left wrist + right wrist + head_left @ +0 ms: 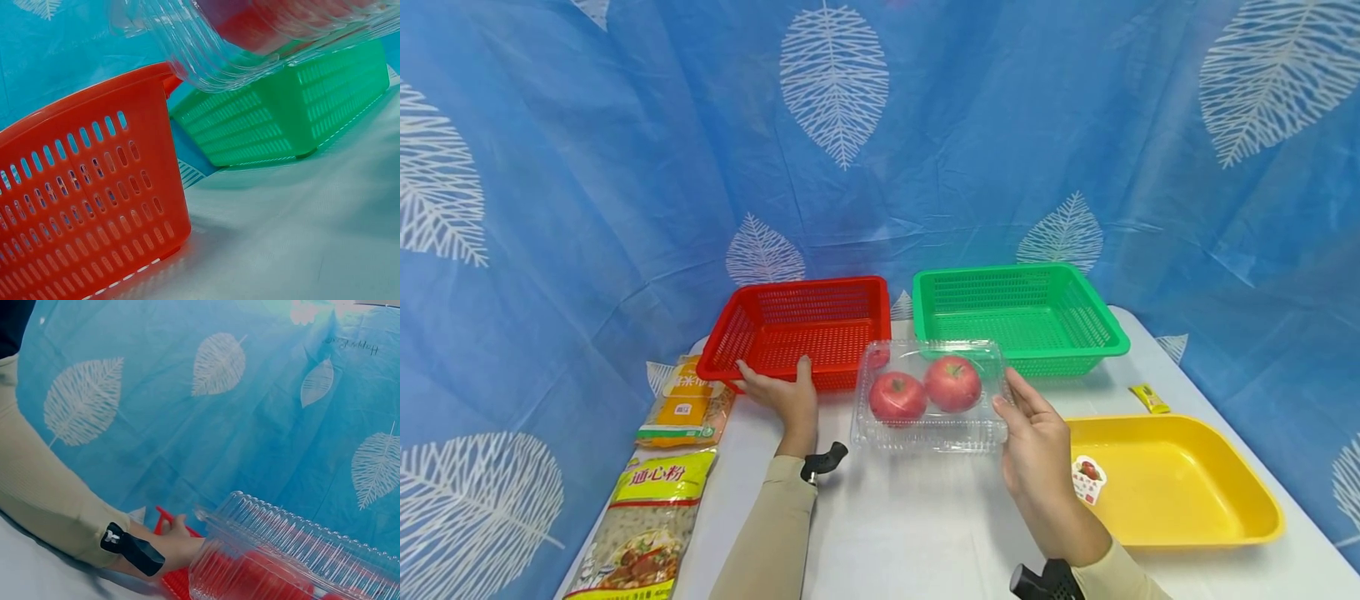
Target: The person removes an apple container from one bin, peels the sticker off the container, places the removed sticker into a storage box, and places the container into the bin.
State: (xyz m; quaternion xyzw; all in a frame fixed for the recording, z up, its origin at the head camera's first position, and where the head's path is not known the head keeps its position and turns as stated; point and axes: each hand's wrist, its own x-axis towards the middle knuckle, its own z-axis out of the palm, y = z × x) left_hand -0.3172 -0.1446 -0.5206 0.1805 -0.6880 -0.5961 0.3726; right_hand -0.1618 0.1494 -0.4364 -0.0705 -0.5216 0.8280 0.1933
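The clear box [931, 397] was held at its right end only, by the right hand [1037, 454], the fingers curled about its edge. It appeared lifted above the table [910, 517], in front of the gap between the red basket [797, 329] and the green basket [1018, 312]. Two apples [925, 390] were seen inside, side by side, under a closed lid.

A tilt at the unsupported left end was judged the main risk: with the weight so far from the grip, the box could sag, the apples could roll left, and the thin plastic could slip from the fingers or its lid pop open.

The left hand [786, 392] was laid on the near rim of the red basket, thumb over the edge, fingers gripping it. A knock of the box against that rim was also thought possible.

Both baskets were seen to hold nothing. In the yellow tray [1180, 483] only a small sticker [1088, 477], at its left rim, was seen. Two food packets [658, 492] lay at the table's left edge.
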